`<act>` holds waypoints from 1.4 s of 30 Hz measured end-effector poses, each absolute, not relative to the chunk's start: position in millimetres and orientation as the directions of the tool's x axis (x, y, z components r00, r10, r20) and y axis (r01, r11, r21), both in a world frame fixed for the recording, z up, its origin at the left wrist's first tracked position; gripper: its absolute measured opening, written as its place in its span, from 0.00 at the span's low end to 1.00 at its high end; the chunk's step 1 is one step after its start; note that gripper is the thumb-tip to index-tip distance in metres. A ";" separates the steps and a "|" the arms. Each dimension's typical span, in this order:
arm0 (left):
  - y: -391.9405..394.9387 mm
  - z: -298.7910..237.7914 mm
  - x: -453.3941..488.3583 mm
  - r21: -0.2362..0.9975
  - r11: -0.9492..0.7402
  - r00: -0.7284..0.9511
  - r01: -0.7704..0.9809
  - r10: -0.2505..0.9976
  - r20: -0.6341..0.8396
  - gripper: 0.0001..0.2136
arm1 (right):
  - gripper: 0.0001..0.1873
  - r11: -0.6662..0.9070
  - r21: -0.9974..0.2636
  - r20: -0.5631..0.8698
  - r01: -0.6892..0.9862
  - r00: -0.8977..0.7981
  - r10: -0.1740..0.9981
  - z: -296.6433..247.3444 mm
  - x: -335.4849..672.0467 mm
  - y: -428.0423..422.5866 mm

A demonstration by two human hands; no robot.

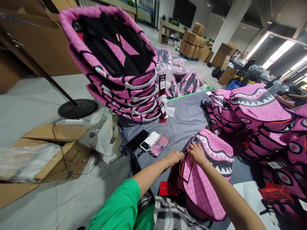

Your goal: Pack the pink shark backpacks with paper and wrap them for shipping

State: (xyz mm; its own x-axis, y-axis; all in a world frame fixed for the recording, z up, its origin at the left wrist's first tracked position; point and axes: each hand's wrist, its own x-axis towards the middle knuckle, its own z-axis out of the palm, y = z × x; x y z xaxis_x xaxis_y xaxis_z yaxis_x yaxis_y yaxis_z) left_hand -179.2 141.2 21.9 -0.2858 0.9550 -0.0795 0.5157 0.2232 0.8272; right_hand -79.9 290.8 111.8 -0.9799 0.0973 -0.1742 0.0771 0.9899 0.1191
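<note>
A pink backpack with a shark-mouth print lies on my lap and the grey table. My left hand pinches its left top edge, fingers closed. Right beside it, my right hand grips the same top edge with curled fingers. What exactly the fingers pinch, zipper or fabric, is too small to tell. A red card lies under the bag's left side.
A tall stack of pink backpacks stands at the table's far left, another pile fills the right. A phone and power bank lie near my left hand. Cardboard boxes and a lamp base sit on the floor at left.
</note>
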 end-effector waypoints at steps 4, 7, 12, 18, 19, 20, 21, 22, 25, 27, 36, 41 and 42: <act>75.8 33.0 -141.7 0.729 0.135 -0.081 0.671 0.991 -0.109 0.09 | 0.13 0.990 0.101 -0.150 0.103 -0.982 0.117 102.7 -84.8 299.9; 66.0 42.0 -80.4 0.706 0.039 0.089 0.707 0.986 -0.143 0.11 | 0.13 0.981 0.057 -0.084 0.185 -0.978 0.189 91.7 -93.0 297.4; 95.8 48.6 -11.9 0.697 0.029 0.122 0.717 0.978 -0.167 0.12 | 0.15 0.935 -0.057 0.094 0.350 -0.930 0.354 87.6 -45.3 268.5; 81.9 54.2 -4.1 0.662 0.046 0.064 0.748 0.988 -0.141 0.17 | 0.18 0.965 -0.216 0.248 0.148 -0.948 0.201 71.8 147.8 191.7; 78.4 55.5 -1.5 0.650 0.028 0.078 0.760 0.988 -0.134 0.17 | 0.18 0.958 -0.241 0.271 0.154 -0.937 0.219 64.0 167.7 177.6; 75.4 57.1 1.5 0.632 0.006 0.097 0.775 0.987 -0.128 0.16 | 0.18 0.946 -0.265 0.289 0.187 -0.920 0.263 55.7 180.1 165.2; 72.7 59.1 4.1 0.610 -0.024 0.122 0.792 0.985 -0.120 0.16 | 0.17 0.925 -0.283 0.297 0.252 -0.894 0.335 47.4 185.8 154.9; 70.5 61.4 5.6 0.585 -0.063 0.157 0.808 0.981 -0.112 0.15 | 0.16 0.898 -0.301 0.301 0.322 -0.861 0.410 39.9 186.1 146.9; 69.5 69.1 1.2 0.498 -0.220 0.293 0.839 0.953 -0.073 0.12 | 0.16 0.812 -0.357 0.319 0.461 -0.757 0.570 26.0 173.8 131.0; 76.3 71.8 -6.3 0.415 -0.305 0.356 0.857 0.933 -0.050 0.11 | 0.16 0.756 -0.405 0.331 0.514 -0.688 0.646 24.0 170.1 121.2; 80.2 47.4 -10.7 0.192 -0.516 0.540 0.835 0.835 -0.108 0.09 | 0.16 0.470 -0.531 0.313 0.705 -0.352 0.882 55.6 249.2 163.5; 63.2 44.5 -20.9 0.141 -0.542 0.558 0.828 0.822 -0.116 0.07 | 0.11 0.358 -0.590 0.221 0.723 -0.282 0.934 72.4 221.7 273.3; 65.2 45.6 -23.4 0.141 -0.533 0.548 0.835 0.829 -0.110 0.07 | 0.12 0.323 -0.605 0.195 0.728 -0.258 0.946 70.9 213.3 288.1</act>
